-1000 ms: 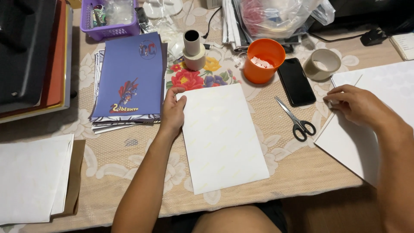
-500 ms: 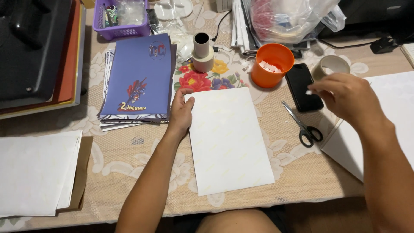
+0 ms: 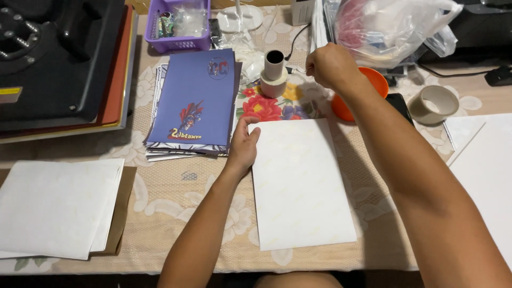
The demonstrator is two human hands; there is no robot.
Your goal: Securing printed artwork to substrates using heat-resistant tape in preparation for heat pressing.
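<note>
White sheet is lying flat on the lace tablecloth, centre of the desk. Left hand is resting on its top-left corner, fingers loose, pressing rather than gripping. Right hand is hovering above the sheet's far edge with fingers curled in; can't tell if it's pinching anything. Tape roll is standing just left of that hand, orange cup partly hidden behind the wrist. Purple booklets are sitting just left of the sheet.

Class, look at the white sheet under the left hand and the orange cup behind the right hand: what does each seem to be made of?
White sheet: likely matte paper, thin and lying flat, no glare. Orange cup: probably smooth plastic, uniform bright colour; mostly hidden by the right hand.
</note>
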